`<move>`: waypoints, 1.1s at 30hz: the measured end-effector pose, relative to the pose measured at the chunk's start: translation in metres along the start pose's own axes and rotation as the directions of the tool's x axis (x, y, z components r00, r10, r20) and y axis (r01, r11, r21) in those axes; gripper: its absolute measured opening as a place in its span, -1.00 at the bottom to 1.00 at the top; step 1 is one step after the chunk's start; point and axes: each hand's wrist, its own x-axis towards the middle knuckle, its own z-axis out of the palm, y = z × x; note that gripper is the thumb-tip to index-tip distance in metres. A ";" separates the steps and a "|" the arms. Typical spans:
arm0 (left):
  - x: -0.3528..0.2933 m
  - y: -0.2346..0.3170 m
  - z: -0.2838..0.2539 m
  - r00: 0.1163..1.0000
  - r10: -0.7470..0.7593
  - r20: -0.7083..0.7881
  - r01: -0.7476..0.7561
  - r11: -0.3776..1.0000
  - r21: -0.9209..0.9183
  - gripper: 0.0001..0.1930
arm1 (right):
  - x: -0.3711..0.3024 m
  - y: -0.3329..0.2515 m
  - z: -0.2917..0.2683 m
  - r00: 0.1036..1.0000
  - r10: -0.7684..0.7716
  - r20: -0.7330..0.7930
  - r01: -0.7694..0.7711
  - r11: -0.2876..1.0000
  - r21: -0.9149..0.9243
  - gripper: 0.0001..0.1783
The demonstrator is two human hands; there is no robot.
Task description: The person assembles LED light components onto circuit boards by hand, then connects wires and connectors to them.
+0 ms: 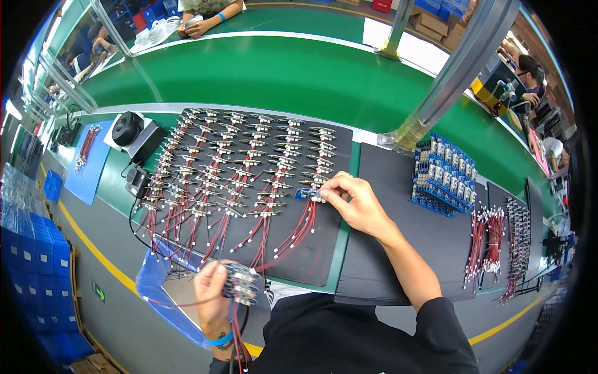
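My right hand point(354, 201) pinches the end of a small blue circuit board point(304, 194) with red wires, at the near end of the rightmost row on the black mat point(299, 262). Closed around a stack of circuit boards point(240, 283), my left hand point(210, 288) is in front of the mat's near edge, somewhat smeared by motion. Dark and red wires trail down from that stack past my wrist. Rows of wired circuit boards point(254, 134) cover the mat to the left of my right hand, their red leads pointing toward me.
Blue board panels point(443, 174) are stacked on a second black mat point(386, 181) at the right, near red wire bundles point(494, 240). A metal post point(455, 68) rises behind. A round black device point(128, 129) stands at the far left. Across the green bench point(249, 68), other people work.
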 end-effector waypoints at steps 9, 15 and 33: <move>0.025 -0.007 -0.030 0.773 0.292 -0.563 -0.372 0.928 -0.030 -0.82 | -0.001 0.034 0.005 0.894 -0.448 -0.002 0.328 0.657 -0.679 -0.90; 0.001 0.008 0.015 0.925 0.253 -0.283 -0.249 0.967 0.052 -0.64 | -0.015 0.011 0.019 0.910 -0.387 -0.147 0.282 0.839 -0.465 -0.79; 0.010 -0.032 0.028 0.864 -0.384 0.327 0.336 0.922 0.194 -0.63 | -0.057 -0.030 0.019 0.920 -0.244 0.308 0.025 0.819 0.574 -0.84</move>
